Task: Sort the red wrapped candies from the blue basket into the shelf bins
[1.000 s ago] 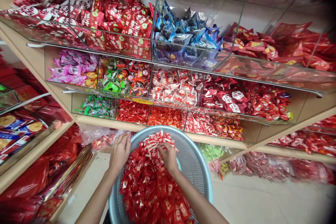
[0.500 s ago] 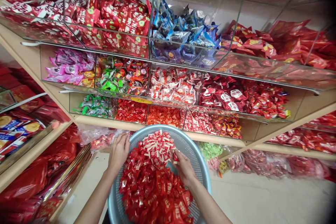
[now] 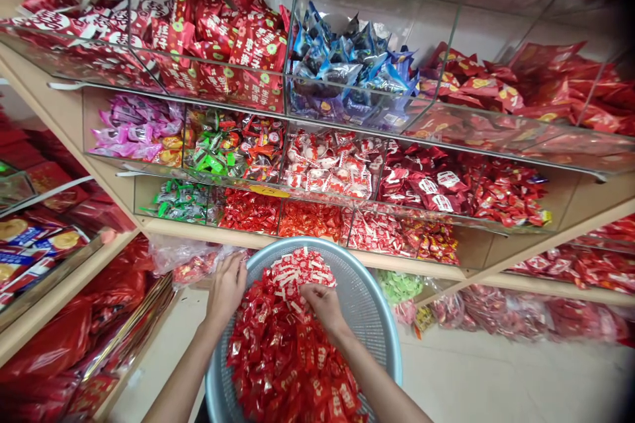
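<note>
A round blue-grey basket [image 3: 391, 337] with mesh walls holds a heap of red wrapped candies [image 3: 278, 350] and, toward its far side, a pile of red-and-white candies [image 3: 297, 271]. My left hand [image 3: 228, 284] rests over the basket's left rim, its fingers extended and holding nothing. Over the red-and-white pile, near its right side, is my right hand [image 3: 322, 304], its fingers curled together; anything inside them is hidden.
Clear shelf bins [image 3: 322, 192] of assorted candies stand in front, with a wooden ledge [image 3: 228, 238] along their bottom. Bagged candies [image 3: 193, 264] lie beneath the ledge at left, and green ones [image 3: 399, 284] at right. Red packages [image 3: 49, 337] fill the lower left.
My right hand has moved left from the right edge of the red-and-white pile onto it, with its fingers now curled in. My left hand stays at the rim.
</note>
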{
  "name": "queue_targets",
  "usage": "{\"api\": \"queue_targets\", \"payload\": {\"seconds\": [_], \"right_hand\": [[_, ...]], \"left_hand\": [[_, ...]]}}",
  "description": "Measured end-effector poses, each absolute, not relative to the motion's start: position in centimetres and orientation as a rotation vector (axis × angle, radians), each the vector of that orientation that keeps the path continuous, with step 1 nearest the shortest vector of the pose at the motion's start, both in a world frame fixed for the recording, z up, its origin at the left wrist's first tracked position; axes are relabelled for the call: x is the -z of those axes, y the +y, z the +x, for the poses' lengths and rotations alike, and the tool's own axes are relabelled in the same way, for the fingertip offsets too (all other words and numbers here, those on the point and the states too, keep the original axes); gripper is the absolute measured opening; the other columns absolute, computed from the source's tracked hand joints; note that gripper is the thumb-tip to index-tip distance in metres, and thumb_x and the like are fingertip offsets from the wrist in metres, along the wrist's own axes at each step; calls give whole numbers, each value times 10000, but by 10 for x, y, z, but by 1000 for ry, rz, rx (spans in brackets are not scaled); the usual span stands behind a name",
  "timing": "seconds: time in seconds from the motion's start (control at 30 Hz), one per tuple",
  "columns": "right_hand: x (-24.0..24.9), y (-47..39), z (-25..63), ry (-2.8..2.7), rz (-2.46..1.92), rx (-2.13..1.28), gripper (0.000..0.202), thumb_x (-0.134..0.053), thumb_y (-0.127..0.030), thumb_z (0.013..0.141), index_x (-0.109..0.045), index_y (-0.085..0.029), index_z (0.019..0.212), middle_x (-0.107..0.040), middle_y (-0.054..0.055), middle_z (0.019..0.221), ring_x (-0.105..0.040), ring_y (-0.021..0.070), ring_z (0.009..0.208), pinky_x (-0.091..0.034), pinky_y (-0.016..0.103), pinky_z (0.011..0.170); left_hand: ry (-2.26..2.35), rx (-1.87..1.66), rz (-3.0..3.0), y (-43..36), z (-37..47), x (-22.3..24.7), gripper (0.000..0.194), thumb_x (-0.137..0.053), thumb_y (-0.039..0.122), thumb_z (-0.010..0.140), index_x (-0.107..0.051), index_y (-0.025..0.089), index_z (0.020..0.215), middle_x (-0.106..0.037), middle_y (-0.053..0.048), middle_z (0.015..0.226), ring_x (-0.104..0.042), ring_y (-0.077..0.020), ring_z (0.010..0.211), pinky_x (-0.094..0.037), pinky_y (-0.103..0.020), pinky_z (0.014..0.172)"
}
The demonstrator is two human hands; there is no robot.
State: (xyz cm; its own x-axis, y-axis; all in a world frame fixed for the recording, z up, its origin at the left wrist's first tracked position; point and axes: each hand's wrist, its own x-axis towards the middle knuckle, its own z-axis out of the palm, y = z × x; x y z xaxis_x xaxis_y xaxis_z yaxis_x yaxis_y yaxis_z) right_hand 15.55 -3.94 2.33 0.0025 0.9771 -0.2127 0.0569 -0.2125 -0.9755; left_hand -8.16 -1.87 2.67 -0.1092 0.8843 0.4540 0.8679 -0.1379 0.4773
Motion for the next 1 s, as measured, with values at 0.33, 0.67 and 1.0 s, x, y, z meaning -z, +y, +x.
{"api": "queue_targets", "payload": {"seconds": [0.33, 0.67, 1.0], "right_hand": [[-14, -24, 136, -1045, -1377, -1432, 490, -674, -649, 535, -550, -189, 651, -588, 12, 594, -599, 191, 530, -468, 301, 491], [-8, -20, 133, -1334, -1465, -1033, 300, -554, -437, 732, -611, -176, 598, -578, -4, 557, -477, 130, 537, -367, 243, 536], [-3, -33, 169, -818, -1484, -1114, 307, -643, -453, 645, -615, -178, 776, -658, 39, 726, -566, 161, 640, -424, 254, 564]], "left_hand": [[2056, -1084, 2070, -19, -81, -28, 365, -325, 327, 907, -598, 155, 1078, -620, -118, 1112, -540, -250, 1053, -424, -426, 943], [2034, -1088, 2096, -19, -81, -27, 353, -321, 323, 906, -598, 175, 1067, -624, -105, 1100, -550, -240, 1041, -421, -420, 947], [2041, -1082, 2084, -19, -82, -26, 351, -328, 308, 903, -590, 165, 1088, -611, -109, 1137, -539, -243, 1065, -413, -406, 962]]}}
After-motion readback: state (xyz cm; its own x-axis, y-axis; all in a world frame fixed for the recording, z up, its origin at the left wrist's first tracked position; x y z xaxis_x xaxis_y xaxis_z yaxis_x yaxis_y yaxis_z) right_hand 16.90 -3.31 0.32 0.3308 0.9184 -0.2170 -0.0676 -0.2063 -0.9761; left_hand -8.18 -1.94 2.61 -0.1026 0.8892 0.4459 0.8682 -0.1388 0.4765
